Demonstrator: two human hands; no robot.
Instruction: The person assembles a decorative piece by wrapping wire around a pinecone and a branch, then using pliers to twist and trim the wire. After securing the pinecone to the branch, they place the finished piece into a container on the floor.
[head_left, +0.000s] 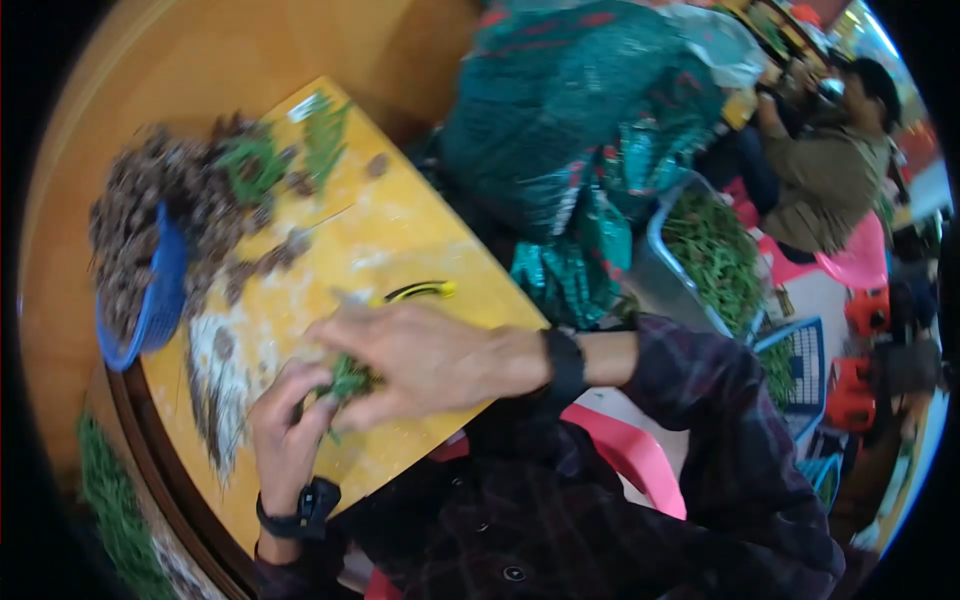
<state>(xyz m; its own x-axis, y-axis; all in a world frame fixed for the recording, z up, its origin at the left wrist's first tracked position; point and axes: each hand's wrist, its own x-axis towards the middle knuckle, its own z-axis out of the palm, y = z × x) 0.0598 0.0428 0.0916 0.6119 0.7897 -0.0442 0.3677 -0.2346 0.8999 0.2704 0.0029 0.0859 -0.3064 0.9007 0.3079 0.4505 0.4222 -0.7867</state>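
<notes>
both hands work a small green sprig bunch [347,380] over the yellow table [420,250]. left hand [290,430] pinches it from below, right hand [425,355] closed over the top. looks light & floppy, prob bruises easily; grip by the stems. yellow-handled cutter [420,291] lies nearby.

Upper body: dark plaid shirt [700,470], muted maroon and near-black check, long sleeves. Front closure shows round dark buttons [514,573] along the placket. Fabric is creased at the elbow of the right sleeve [690,370], whose cuff ends short of the wrist.

Right wrist: broad black band [566,365], plain, no face visible from this angle.

Left wrist: black strap carrying a black, blocky rectangular unit [316,500] with a faint pale mark on its top face; detail too blurred to read.

Both hands bare, no gloves, no rings discernible. Motion blur limits finer inspection.
</notes>
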